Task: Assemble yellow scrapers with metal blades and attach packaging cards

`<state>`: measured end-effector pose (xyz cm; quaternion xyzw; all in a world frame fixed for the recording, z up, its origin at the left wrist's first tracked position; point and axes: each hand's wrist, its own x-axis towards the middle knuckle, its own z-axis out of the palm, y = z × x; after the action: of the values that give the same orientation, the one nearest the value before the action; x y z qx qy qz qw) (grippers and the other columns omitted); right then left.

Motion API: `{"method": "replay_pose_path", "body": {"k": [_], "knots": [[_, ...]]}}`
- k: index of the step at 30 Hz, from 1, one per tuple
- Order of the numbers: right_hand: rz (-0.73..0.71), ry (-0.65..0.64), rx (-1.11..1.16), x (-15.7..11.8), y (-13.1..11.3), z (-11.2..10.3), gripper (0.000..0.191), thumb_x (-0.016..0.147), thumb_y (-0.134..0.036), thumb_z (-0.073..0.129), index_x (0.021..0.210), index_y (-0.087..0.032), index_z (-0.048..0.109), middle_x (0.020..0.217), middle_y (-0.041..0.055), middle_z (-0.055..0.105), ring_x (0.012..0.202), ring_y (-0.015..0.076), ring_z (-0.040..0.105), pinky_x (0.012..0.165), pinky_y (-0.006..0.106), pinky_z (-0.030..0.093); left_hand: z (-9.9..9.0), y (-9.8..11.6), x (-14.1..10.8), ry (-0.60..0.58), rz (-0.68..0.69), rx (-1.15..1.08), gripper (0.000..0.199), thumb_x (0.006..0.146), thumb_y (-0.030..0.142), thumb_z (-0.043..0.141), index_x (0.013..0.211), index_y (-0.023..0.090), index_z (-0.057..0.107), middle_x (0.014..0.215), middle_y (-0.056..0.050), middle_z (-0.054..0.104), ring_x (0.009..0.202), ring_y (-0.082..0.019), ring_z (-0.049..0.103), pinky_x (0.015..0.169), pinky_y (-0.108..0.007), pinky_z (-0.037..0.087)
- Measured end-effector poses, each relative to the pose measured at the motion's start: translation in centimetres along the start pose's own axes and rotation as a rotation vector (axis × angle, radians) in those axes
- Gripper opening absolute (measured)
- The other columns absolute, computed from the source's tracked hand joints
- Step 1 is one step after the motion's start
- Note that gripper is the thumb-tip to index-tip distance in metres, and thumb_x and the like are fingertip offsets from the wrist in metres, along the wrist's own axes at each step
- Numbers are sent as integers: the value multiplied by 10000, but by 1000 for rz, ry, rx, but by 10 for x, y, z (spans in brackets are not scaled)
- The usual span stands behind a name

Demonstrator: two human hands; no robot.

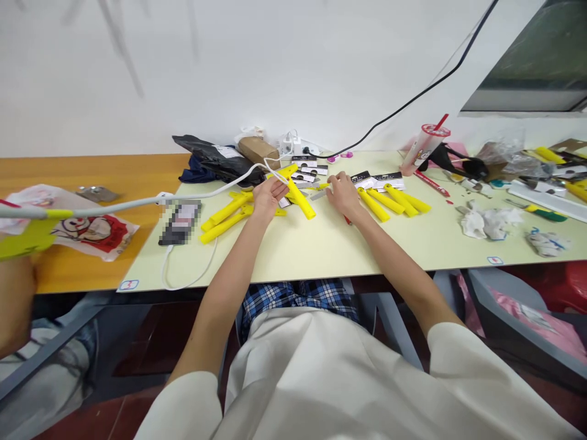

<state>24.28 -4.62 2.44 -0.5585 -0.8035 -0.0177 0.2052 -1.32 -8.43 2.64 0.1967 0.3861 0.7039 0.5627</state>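
My left hand (pixel 269 197) holds a yellow T-shaped scraper (pixel 301 200) by its wide head, the handle slanting down to the right. My right hand (pixel 343 195) is bent down to the table with its fingers drawn together; what they hold is hidden. A thin grey blade (pixel 317 196) lies near its fingertips, and a small red tip (pixel 347 220) shows under the palm. More yellow scrapers (pixel 224 223) lie left of my left hand. Several yellow handles (pixel 400 200) fan out right of my right hand, with black-and-white cards (pixel 387 181) behind them.
A phone (pixel 182 222) with a white cable lies at left. Behind are a black plastic bag (pixel 215 160), a brown box (pixel 258 151) and a power strip (pixel 291 144). A tumbler (pixel 424 150), red pen (pixel 431 183) and crumpled tissues (pixel 490 221) are at right. Another person's arm (pixel 16 305) shows far left.
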Motion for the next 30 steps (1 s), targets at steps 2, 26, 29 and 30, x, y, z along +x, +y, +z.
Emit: {"method": "replay_pose_path", "body": {"k": [2, 26, 29, 30], "knots": [[-72, -6, 52, 20, -3, 6, 288, 1046, -245, 617, 1271, -139, 761, 1366, 245, 673, 1294, 430, 604, 1146, 553, 506, 0, 0, -1, -3, -4, 3, 142, 916, 239, 842, 974, 151, 747, 990, -140, 867, 1042, -264, 866, 1076, -402, 664], [-117, 209, 803, 43, -5, 15, 313, 942, -537, 737, 1017, -233, 725, 998, 81, 796, 907, 273, 716, 865, 420, 587, 4, -11, -8, -85, -70, 103, 166, 901, 200, 874, 940, 152, 721, 948, -135, 856, 1065, -287, 866, 1084, -458, 671], [-132, 237, 929, 27, -5, 9, 441, 920, -673, 796, 1009, -244, 743, 995, 67, 795, 917, 263, 720, 857, 406, 582, 12, -23, -20, -157, -106, 189, 145, 919, 204, 866, 971, 135, 750, 970, -158, 859, 1042, -289, 868, 1086, -468, 670], [-139, 224, 953, 24, -5, 8, 451, 914, -682, 808, 1004, -244, 752, 995, 64, 797, 916, 261, 722, 856, 404, 579, 14, -26, -23, -173, -118, 213, 130, 928, 200, 855, 981, 130, 759, 969, -160, 860, 1038, -288, 868, 1089, -468, 670]]}}
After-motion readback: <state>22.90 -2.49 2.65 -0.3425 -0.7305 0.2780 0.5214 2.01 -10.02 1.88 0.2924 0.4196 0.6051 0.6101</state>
